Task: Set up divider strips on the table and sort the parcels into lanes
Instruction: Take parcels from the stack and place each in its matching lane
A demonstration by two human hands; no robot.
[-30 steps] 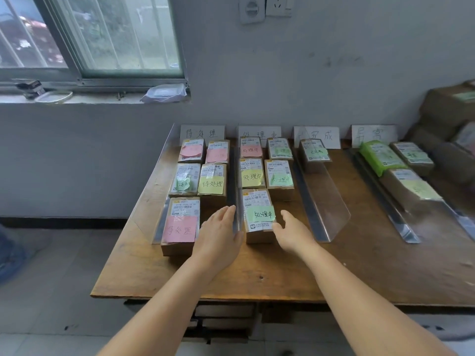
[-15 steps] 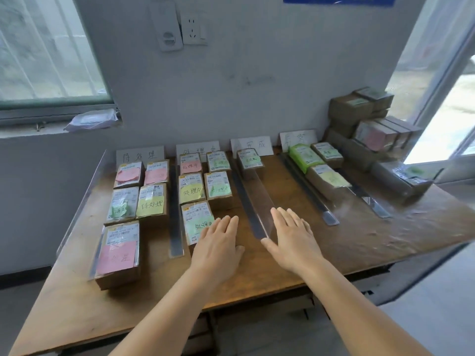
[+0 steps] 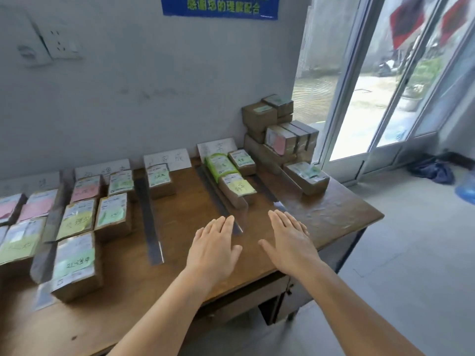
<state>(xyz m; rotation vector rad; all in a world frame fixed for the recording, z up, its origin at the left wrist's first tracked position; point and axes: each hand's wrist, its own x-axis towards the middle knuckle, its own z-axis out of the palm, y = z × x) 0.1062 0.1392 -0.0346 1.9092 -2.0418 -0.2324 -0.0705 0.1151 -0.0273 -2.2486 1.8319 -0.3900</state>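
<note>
Brown parcels with coloured notes lie in lanes on the wooden table (image 3: pixel 334 214), split by clear divider strips (image 3: pixel 150 222). White label cards (image 3: pixel 167 158) lean on the wall behind each lane. One parcel (image 3: pixel 159 182) sits alone in the third lane; three parcels, among them a green one (image 3: pixel 219 164), fill the fourth. A stack of unsorted parcels (image 3: pixel 280 134) stands at the table's far right corner. My left hand (image 3: pixel 214 246) and my right hand (image 3: pixel 291 238) hover flat and empty over the front of the table, near the end of a divider strip (image 3: pixel 218 199).
A glass door (image 3: pixel 385 80) stands right of the table, with dark cloth (image 3: pixel 431 170) and a blue water bottle (image 3: pixel 466 188) on the floor beside it. A wall socket (image 3: pixel 61 44) and a blue poster (image 3: pixel 221 6) hang above the table.
My view has swung to the right, from the left lanes towards the parcel stack and door. Both hands moved right along the table front and stay empty.
</note>
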